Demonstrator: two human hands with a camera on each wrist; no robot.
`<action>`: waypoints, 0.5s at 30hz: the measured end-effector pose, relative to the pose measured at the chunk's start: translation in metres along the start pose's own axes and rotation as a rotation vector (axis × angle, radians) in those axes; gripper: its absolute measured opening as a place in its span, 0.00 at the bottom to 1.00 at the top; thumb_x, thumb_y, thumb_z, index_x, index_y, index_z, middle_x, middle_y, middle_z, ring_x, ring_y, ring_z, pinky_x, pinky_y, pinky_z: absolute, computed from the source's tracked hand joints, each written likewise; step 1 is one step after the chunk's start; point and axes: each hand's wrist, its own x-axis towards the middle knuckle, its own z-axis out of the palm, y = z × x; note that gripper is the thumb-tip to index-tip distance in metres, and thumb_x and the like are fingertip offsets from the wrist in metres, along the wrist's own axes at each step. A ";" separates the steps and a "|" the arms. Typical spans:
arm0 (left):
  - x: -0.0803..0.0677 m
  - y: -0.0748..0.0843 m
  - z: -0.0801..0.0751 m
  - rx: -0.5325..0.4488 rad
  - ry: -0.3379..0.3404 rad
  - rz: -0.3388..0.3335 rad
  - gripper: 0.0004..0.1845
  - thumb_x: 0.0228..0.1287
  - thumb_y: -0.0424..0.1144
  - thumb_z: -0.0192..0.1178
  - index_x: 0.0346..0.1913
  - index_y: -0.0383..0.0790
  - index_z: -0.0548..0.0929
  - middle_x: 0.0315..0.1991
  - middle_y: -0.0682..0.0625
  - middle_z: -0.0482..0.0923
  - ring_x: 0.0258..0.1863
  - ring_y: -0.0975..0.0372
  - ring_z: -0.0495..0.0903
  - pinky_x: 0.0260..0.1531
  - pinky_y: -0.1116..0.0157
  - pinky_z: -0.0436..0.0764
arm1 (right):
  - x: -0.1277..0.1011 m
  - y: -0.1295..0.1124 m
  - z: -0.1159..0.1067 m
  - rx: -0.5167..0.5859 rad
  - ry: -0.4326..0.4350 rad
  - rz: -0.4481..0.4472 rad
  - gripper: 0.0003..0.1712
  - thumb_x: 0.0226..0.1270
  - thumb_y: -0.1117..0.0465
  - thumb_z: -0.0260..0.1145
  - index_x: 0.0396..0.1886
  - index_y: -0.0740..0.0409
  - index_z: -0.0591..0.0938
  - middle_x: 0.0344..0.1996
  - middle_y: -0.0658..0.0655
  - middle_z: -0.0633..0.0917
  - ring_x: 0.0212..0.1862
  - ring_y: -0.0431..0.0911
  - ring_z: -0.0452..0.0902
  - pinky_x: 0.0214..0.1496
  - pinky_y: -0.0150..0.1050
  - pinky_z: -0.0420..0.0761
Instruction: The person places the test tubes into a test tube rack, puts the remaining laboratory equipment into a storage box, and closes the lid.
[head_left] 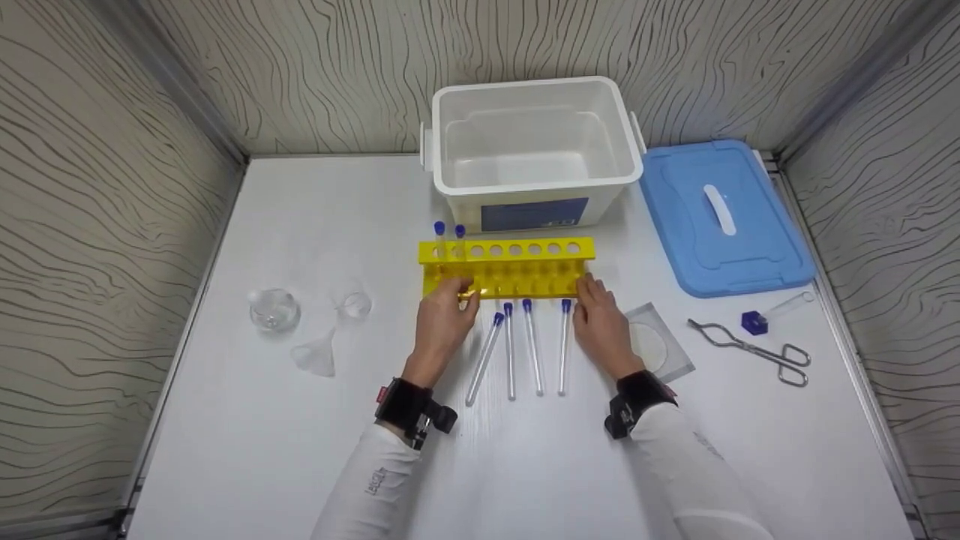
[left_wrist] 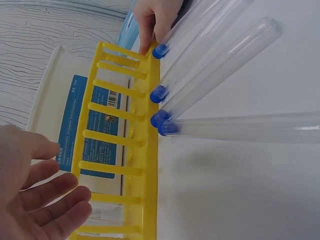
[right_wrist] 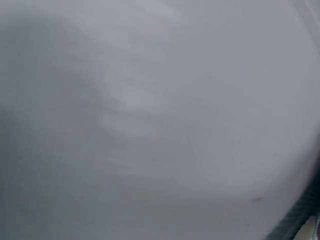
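Observation:
A yellow test-tube rack (head_left: pixel 507 267) stands mid-table with two blue-capped tubes (head_left: pixel 448 236) upright in its left holes. Several more capped tubes (head_left: pixel 534 346) lie side by side on the table just in front of it. My left hand (head_left: pixel 456 291) is at the rack's left front corner. In the left wrist view its fingers (left_wrist: pixel 50 200) are spread and relaxed beside the rack (left_wrist: pixel 150 150), gripping nothing. My right hand (head_left: pixel 591 291) lies flat with its fingertips touching the rack's right end, and that view shows them (left_wrist: pixel 149 25) there too. The right wrist view is a grey blur.
An open white bin (head_left: pixel 534 196) stands behind the rack, its blue lid (head_left: pixel 721 217) flat to the right. Metal tongs (head_left: pixel 757 349), a blue-capped vial (head_left: pixel 759 321) and a bagged white disc (head_left: pixel 654 346) lie right. A flask (head_left: pixel 275 309), small beaker (head_left: pixel 354 304) and funnel (head_left: pixel 315 357) sit left.

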 end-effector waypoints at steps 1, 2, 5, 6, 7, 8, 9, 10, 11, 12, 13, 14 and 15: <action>-0.001 0.000 0.002 0.011 -0.016 -0.004 0.14 0.65 0.41 0.65 0.50 0.38 0.85 0.45 0.44 0.88 0.43 0.54 0.87 0.45 0.59 0.86 | 0.000 0.000 0.000 0.000 0.002 -0.002 0.32 0.79 0.55 0.48 0.77 0.59 0.58 0.78 0.60 0.58 0.79 0.59 0.54 0.80 0.54 0.56; -0.002 -0.001 0.003 0.024 -0.032 -0.006 0.14 0.65 0.41 0.65 0.50 0.37 0.85 0.45 0.44 0.88 0.44 0.54 0.87 0.46 0.59 0.86 | 0.000 0.000 0.000 0.001 0.005 -0.005 0.32 0.79 0.55 0.48 0.77 0.60 0.58 0.78 0.61 0.58 0.78 0.59 0.55 0.80 0.55 0.56; -0.006 -0.003 0.009 0.062 -0.076 0.005 0.15 0.64 0.41 0.65 0.50 0.36 0.86 0.44 0.44 0.88 0.43 0.54 0.87 0.45 0.58 0.85 | 0.000 0.001 0.000 0.005 0.013 -0.012 0.31 0.79 0.56 0.48 0.77 0.61 0.59 0.78 0.62 0.60 0.78 0.60 0.55 0.79 0.55 0.57; -0.008 -0.003 0.011 0.074 -0.089 0.014 0.15 0.64 0.41 0.65 0.49 0.36 0.86 0.43 0.44 0.88 0.42 0.54 0.87 0.44 0.57 0.85 | 0.000 0.001 0.000 0.006 0.016 -0.016 0.31 0.78 0.57 0.48 0.76 0.61 0.59 0.78 0.62 0.60 0.78 0.61 0.56 0.79 0.55 0.57; -0.009 -0.004 0.013 0.082 -0.103 0.020 0.15 0.64 0.42 0.65 0.49 0.35 0.86 0.42 0.43 0.88 0.41 0.53 0.87 0.43 0.57 0.85 | 0.000 0.001 0.000 0.007 0.020 -0.017 0.31 0.78 0.57 0.48 0.76 0.61 0.60 0.77 0.62 0.60 0.78 0.61 0.56 0.79 0.55 0.57; -0.010 -0.005 0.016 0.090 -0.110 0.033 0.15 0.64 0.41 0.65 0.49 0.34 0.85 0.41 0.42 0.87 0.40 0.53 0.87 0.42 0.57 0.85 | 0.000 0.001 0.000 0.009 0.021 -0.017 0.31 0.78 0.57 0.48 0.76 0.61 0.59 0.77 0.62 0.60 0.78 0.61 0.56 0.79 0.55 0.57; -0.011 -0.006 0.019 0.098 -0.119 0.041 0.15 0.64 0.41 0.65 0.49 0.35 0.85 0.41 0.42 0.87 0.39 0.53 0.86 0.41 0.57 0.85 | 0.000 0.001 0.001 0.009 0.023 -0.015 0.31 0.78 0.57 0.49 0.76 0.61 0.59 0.78 0.62 0.60 0.78 0.60 0.56 0.79 0.55 0.57; -0.012 -0.006 0.021 0.106 -0.126 0.048 0.15 0.64 0.41 0.65 0.49 0.35 0.85 0.41 0.42 0.87 0.39 0.52 0.86 0.40 0.57 0.85 | 0.000 0.001 0.001 0.007 0.025 -0.014 0.31 0.78 0.57 0.49 0.76 0.61 0.59 0.78 0.62 0.60 0.78 0.60 0.56 0.79 0.55 0.57; -0.013 -0.007 0.024 0.114 -0.135 0.047 0.16 0.63 0.41 0.65 0.49 0.35 0.84 0.41 0.42 0.87 0.38 0.52 0.86 0.40 0.57 0.85 | 0.000 0.001 0.001 0.006 0.023 -0.011 0.31 0.78 0.57 0.49 0.77 0.60 0.59 0.78 0.62 0.60 0.78 0.60 0.56 0.79 0.55 0.57; -0.013 -0.007 0.026 0.130 -0.147 0.045 0.16 0.64 0.42 0.65 0.50 0.36 0.84 0.41 0.43 0.87 0.38 0.53 0.86 0.39 0.57 0.85 | 0.000 0.001 0.001 0.005 0.022 -0.009 0.31 0.78 0.57 0.49 0.77 0.60 0.59 0.78 0.61 0.60 0.78 0.60 0.56 0.79 0.55 0.57; -0.015 -0.008 0.029 0.145 -0.160 0.038 0.17 0.64 0.42 0.65 0.51 0.37 0.84 0.41 0.43 0.87 0.38 0.53 0.86 0.39 0.57 0.85 | 0.000 0.001 0.002 0.004 0.021 -0.006 0.31 0.78 0.57 0.49 0.77 0.60 0.59 0.78 0.61 0.60 0.78 0.60 0.55 0.79 0.55 0.57; -0.016 -0.008 0.031 0.160 -0.168 0.035 0.17 0.64 0.42 0.65 0.52 0.37 0.83 0.41 0.43 0.87 0.38 0.53 0.86 0.39 0.57 0.85 | 0.001 0.002 0.002 -0.001 0.017 -0.003 0.32 0.78 0.56 0.49 0.77 0.60 0.59 0.78 0.61 0.59 0.78 0.60 0.55 0.79 0.55 0.57; -0.017 -0.009 0.033 0.176 -0.175 0.034 0.17 0.64 0.43 0.65 0.52 0.38 0.84 0.41 0.43 0.87 0.37 0.53 0.86 0.39 0.58 0.84 | 0.001 0.002 0.002 -0.005 0.014 0.000 0.32 0.78 0.56 0.49 0.77 0.60 0.58 0.78 0.61 0.59 0.78 0.59 0.55 0.79 0.54 0.57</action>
